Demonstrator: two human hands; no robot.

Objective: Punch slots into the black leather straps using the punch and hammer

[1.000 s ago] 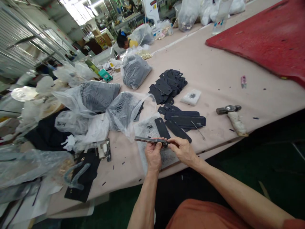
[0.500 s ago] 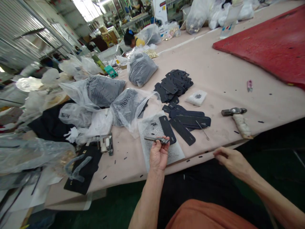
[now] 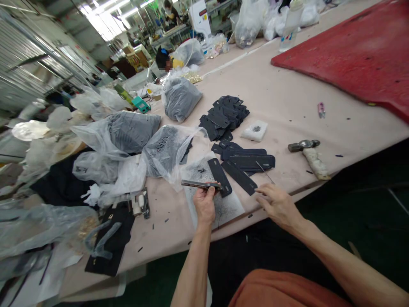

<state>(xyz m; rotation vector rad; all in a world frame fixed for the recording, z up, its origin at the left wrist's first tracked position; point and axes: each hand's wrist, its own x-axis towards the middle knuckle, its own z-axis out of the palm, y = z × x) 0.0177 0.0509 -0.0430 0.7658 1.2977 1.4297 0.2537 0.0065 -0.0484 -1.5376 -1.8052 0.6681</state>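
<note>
My left hand [image 3: 205,204] grips a metal punch tool [image 3: 198,184], which points left above a speckled white sheet [image 3: 234,209]. A dark strip with slots [image 3: 220,176] lies on that sheet beside the tool. My right hand [image 3: 277,204] is near the lower end of another dark strip [image 3: 239,177], its fingers partly spread and holding nothing that I can see. More dark strips [image 3: 255,157] are piled behind it, with a thin metal rod [image 3: 264,172] across them. A hammer with a wrapped handle [image 3: 315,163] lies to the right.
Stacked dark pieces [image 3: 225,113] and a small white packet [image 3: 254,130] lie farther back. Plastic bags [image 3: 134,128] crowd the left. A red board [image 3: 348,51], pink snips [image 3: 321,109] and a bottle [image 3: 288,32] are at the right. A person [image 3: 164,59] is at the far side.
My right hand has moved left from the table's front edge to near the dark strips. The tool in my left hand has turned slightly. The whole view has shifted a little.
</note>
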